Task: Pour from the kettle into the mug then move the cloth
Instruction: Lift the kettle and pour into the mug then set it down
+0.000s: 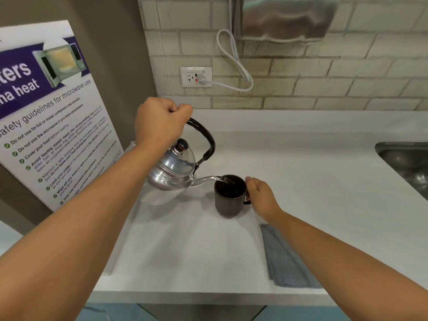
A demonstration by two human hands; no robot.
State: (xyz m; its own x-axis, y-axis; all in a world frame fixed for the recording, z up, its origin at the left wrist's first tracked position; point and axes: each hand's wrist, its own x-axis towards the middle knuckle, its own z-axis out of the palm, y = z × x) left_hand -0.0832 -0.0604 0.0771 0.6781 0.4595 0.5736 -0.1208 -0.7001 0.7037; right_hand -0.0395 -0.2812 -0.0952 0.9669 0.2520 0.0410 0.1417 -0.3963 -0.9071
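A shiny metal kettle (pixel 172 169) with a black handle hangs tilted above the white counter, its spout over the rim of a dark mug (pixel 228 200). Water runs from the spout into the mug. My left hand (pixel 161 122) is shut on the kettle's handle from above. My right hand (pixel 260 195) grips the mug's handle on its right side; the mug stands upright on the counter. A folded grey cloth (pixel 284 258) lies flat on the counter to the right of the mug and nearer to me, partly hidden by my right forearm.
A steel sink (pixel 407 163) is sunk into the counter (pixel 185 246) at the far right. A microwave safety poster (pixel 53 117) hangs on the left wall. A wall socket (pixel 195 77) with a white cord sits on the tiled back wall.
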